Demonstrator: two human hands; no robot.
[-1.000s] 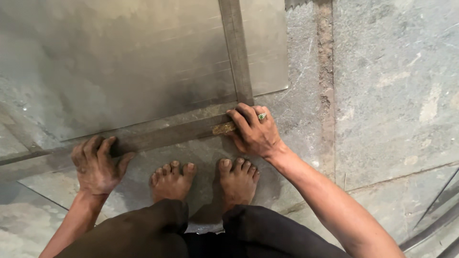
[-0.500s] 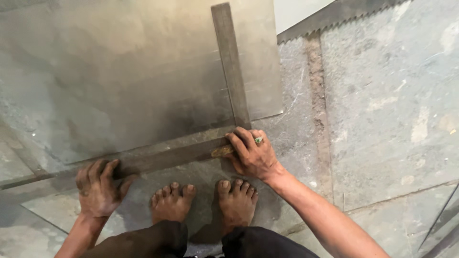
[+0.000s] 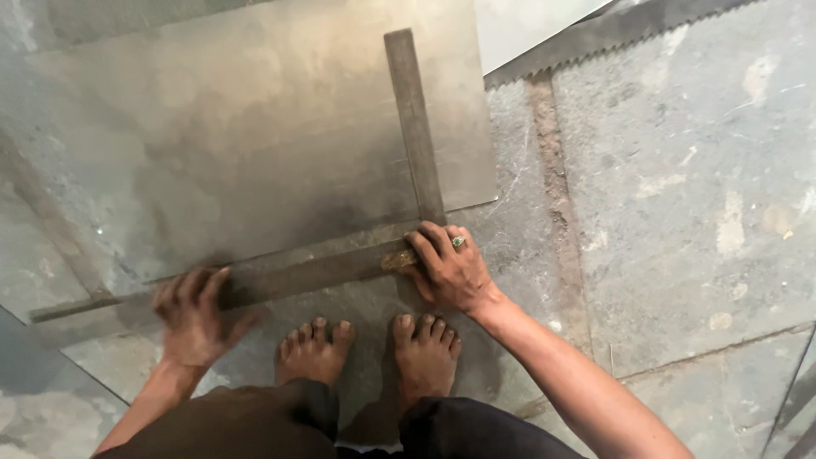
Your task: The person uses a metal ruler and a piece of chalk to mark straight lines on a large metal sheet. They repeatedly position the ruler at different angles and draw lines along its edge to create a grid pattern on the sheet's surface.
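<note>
A large metal L-shaped square (image 3: 414,127) lies on a grey stone tile (image 3: 238,136) on the floor. Its long arm runs away from me; its other arm runs left along the tile's near part. My right hand (image 3: 449,268), with a ring on one finger, presses down on the corner of the square and grips a small yellowish object, hard to identify. My left hand (image 3: 197,316) rests flat, fingers spread, on the left arm of the square; it is blurred. My two bare feet (image 3: 370,348) stand on the tile just behind the square.
A long toothed metal strip (image 3: 612,34) lies at the upper right beside a pale slab (image 3: 518,25). Rough stone floor slabs (image 3: 680,187) with a dirty joint lie to the right. Thin dark bars cross the lower right corner.
The view has tilted up, showing the far end of the square's long arm. My left hand has shifted slightly along the square's left arm; my right hand stays on the corner.
</note>
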